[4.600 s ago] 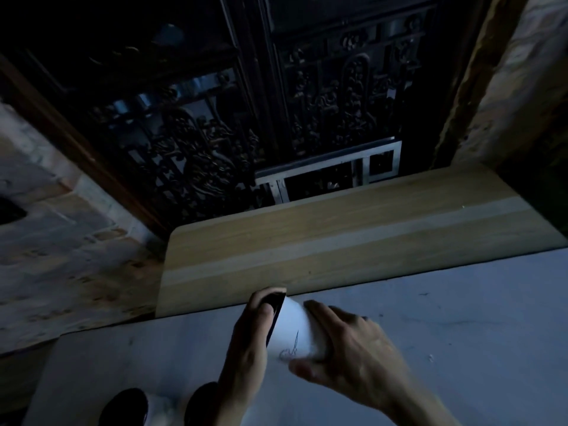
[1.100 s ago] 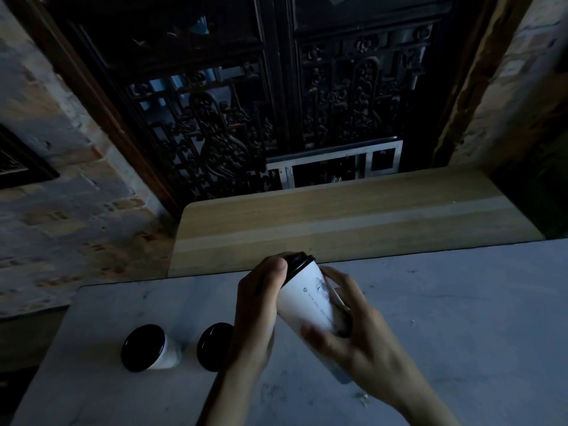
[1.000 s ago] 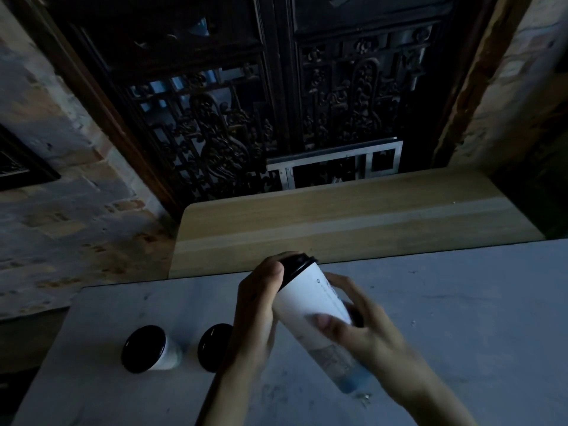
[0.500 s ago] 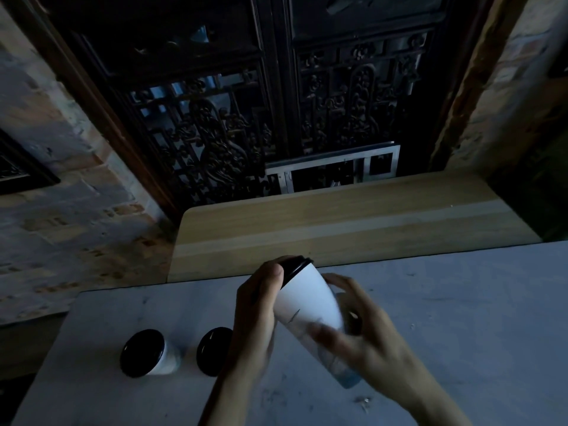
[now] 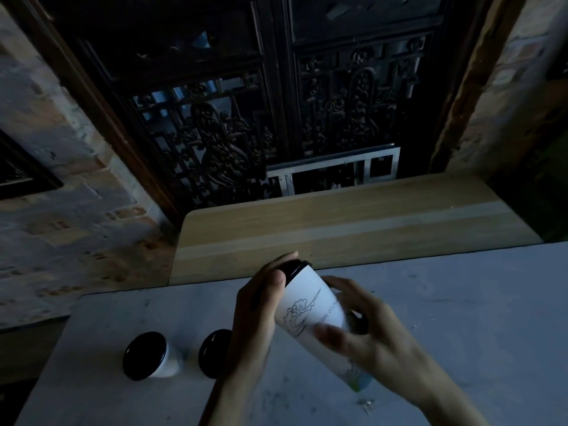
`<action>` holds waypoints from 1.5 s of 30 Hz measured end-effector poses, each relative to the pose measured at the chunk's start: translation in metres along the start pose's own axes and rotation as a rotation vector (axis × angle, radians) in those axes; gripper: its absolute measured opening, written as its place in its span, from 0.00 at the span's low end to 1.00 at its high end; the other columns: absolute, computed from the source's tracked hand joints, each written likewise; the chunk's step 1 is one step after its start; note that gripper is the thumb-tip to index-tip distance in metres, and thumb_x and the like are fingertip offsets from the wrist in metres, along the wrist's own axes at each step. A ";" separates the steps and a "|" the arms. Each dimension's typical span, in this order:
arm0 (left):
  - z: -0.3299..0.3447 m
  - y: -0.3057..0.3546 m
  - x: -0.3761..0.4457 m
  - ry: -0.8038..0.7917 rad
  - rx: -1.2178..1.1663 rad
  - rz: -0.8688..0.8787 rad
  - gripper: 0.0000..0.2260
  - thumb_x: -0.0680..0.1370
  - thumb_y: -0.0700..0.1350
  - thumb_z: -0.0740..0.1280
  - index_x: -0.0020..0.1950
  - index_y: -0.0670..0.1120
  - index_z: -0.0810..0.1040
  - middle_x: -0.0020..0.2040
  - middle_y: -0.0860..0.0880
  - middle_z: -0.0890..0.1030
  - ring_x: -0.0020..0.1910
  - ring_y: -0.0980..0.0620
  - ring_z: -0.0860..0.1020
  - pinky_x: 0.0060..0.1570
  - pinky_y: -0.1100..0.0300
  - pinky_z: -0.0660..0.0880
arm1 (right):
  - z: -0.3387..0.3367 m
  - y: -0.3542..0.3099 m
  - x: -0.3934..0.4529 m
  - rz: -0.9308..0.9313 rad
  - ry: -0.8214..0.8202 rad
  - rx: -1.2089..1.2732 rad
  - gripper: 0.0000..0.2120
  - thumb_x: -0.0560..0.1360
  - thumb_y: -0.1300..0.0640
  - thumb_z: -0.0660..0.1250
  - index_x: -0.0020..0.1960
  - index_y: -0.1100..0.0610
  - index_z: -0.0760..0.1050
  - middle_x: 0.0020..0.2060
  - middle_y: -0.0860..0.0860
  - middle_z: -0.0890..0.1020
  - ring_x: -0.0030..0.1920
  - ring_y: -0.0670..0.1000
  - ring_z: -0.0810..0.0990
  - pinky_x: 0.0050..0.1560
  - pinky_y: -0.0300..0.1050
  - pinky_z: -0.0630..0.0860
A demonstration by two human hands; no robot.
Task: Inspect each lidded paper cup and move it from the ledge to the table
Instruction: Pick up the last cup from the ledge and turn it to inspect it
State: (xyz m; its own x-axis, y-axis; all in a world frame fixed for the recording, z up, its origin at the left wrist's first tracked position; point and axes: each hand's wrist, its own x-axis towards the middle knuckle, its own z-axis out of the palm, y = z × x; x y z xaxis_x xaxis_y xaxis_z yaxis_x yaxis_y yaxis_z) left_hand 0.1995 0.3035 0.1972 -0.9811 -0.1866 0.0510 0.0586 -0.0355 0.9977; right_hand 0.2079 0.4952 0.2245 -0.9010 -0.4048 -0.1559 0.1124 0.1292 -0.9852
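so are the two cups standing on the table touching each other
Apart. The head view shows a strip of bare table between the left cup and the right cup, whose right side is hidden behind the left hand.

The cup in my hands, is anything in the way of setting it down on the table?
Nothing visible blocks it. The left hand and right hand hold the tilted cup over bare table; the two standing cups are off to the left.
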 end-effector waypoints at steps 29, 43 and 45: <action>0.040 0.002 -0.029 -0.230 -0.595 -0.652 0.32 0.77 0.65 0.62 0.61 0.38 0.84 0.51 0.33 0.85 0.42 0.34 0.85 0.35 0.51 0.84 | -0.022 0.014 0.031 -0.274 0.122 0.356 0.48 0.63 0.37 0.83 0.72 0.62 0.72 0.62 0.62 0.83 0.62 0.66 0.83 0.60 0.63 0.82; 0.041 -0.008 -0.031 -0.243 -0.481 -0.574 0.32 0.76 0.68 0.59 0.59 0.43 0.86 0.50 0.35 0.86 0.39 0.39 0.86 0.31 0.55 0.82 | -0.013 0.015 0.020 -0.313 0.146 0.555 0.29 0.70 0.42 0.81 0.61 0.60 0.79 0.50 0.58 0.85 0.52 0.58 0.86 0.50 0.51 0.85; 0.038 -0.010 -0.031 -0.292 -0.500 -0.581 0.33 0.76 0.68 0.59 0.59 0.42 0.86 0.49 0.35 0.86 0.39 0.38 0.86 0.29 0.56 0.82 | -0.017 0.009 0.019 -0.316 0.092 0.541 0.26 0.70 0.43 0.80 0.62 0.56 0.81 0.53 0.56 0.86 0.55 0.57 0.85 0.55 0.55 0.83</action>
State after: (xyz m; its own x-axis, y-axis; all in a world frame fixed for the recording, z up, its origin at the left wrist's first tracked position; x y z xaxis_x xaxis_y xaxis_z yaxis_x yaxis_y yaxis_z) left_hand 0.2222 0.3466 0.1875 -0.8846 0.2568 -0.3892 -0.4663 -0.4941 0.7338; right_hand 0.1846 0.5038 0.2133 -0.9550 -0.2656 0.1318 0.0089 -0.4700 -0.8826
